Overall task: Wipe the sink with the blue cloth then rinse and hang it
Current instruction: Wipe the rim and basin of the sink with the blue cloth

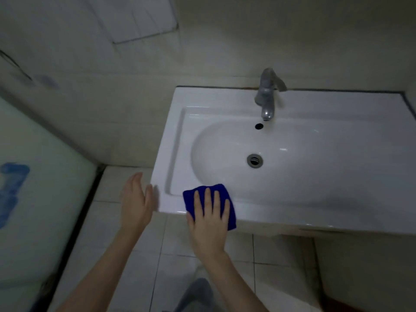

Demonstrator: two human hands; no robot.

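Note:
A folded blue cloth (193, 195) lies on the front left rim of the white sink (315, 208). My right hand (208, 218) presses flat on the cloth with straight, spread fingers and covers most of it. My left hand (135, 202) hovers open just left of the sink's front left corner, over the floor, touching nothing. A metal tap (266, 97) stands at the back of the basin. Below it are the overflow hole (258, 126) and the drain (254, 160). No water runs.
The sink sits against a pale wall, with a white tiled floor (126, 233) below and to its left. A frosted panel with blue marks (33, 199) stands at the far left. A grey-trousered leg (198, 296) shows at the bottom.

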